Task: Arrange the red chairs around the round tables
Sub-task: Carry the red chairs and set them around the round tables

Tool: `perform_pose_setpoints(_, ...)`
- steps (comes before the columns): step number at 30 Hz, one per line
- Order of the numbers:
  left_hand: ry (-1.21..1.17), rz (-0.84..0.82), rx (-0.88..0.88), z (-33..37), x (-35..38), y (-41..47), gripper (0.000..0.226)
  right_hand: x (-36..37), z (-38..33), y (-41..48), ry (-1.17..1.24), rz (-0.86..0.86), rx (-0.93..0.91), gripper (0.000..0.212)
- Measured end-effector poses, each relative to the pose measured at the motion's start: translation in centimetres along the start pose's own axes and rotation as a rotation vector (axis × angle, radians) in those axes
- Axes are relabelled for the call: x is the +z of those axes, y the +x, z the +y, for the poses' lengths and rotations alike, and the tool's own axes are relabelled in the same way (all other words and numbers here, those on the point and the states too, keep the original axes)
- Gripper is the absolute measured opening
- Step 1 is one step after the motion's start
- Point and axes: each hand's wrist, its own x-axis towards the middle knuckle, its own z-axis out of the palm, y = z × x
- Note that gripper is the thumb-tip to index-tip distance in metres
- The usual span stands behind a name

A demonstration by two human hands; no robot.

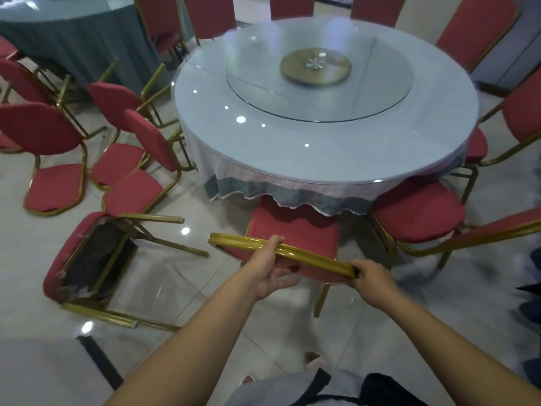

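A red chair (295,230) with a gold frame stands in front of me, its seat partly under the hanging cloth of the round glass-topped table (328,153). My left hand (270,266) grips the top rail of its backrest near the middle. My right hand (373,281) grips the same rail at its right end. More red chairs stand around the table: one (418,212) close on the right and several at the far side. Several chairs lie tipped over on the floor at the left, the nearest (87,259) with its underside showing.
A second round table (73,33) with a teal cloth stands at the far left. A glass turntable with a gold hub (316,65) sits on the near table. The glossy tiled floor lies open behind the chair, where my feet show. Someone's dark clothing (531,306) shows at the right edge.
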Motion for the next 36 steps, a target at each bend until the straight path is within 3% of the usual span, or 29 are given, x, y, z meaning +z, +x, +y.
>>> perform_pose_setpoints(3,-0.004,-0.021,-0.03,0.1,0.3,-0.5,0.033,-0.2,-0.2,-0.5,-0.034,0.027,0.009,0.015)
perform_pose_setpoints(10,0.089,-0.029,-0.032,-1.2,-1.1,-0.3,0.03,1.1,0.5,-3.6,-0.027,-0.002,0.01,0.025)
perform_pose_setpoints(12,0.095,-0.037,-0.032,-1.1,-0.9,0.0,0.035,1.0,0.5,-3.3,-0.018,0.001,0.051,0.034)
perform_pose_setpoints(19,0.185,-0.216,-0.056,0.9,0.0,0.3,0.071,-0.4,0.3,-2.5,-0.006,0.141,0.192,0.02)
perform_pose_setpoints(22,0.319,-0.246,-0.006,0.0,-0.8,-0.6,0.061,0.1,0.3,-3.1,0.028,0.171,0.274,0.011)
perform_pose_setpoints(24,0.343,-0.203,0.068,-1.2,-3.0,-1.1,0.052,0.9,-0.5,-3.9,0.016,0.18,0.277,0.028)
perform_pose_setpoints(27,0.266,-0.158,0.094,-2.9,-8.6,-1.9,0.042,2.2,-2.7,-4.9,-0.152,0.3,0.183,0.058)
perform_pose_setpoints(30,0.214,-0.038,0.039,-4.9,-15.6,-2.8,0.032,4.7,-7.3,-6.3,-0.161,0.41,-0.039,0.059)
perform_pose_setpoints(33,0.148,0.168,0.051,-6.9,-22.0,-3.7,0.028,8.4,-13.5,-7.5,-0.041,0.316,-0.244,0.053)
perform_pose_setpoints(36,0.029,0.243,0.081,-7.9,-26.9,-4.8,0.023,12.0,-19.2,-8.0,0.101,0.112,-0.317,0.052)
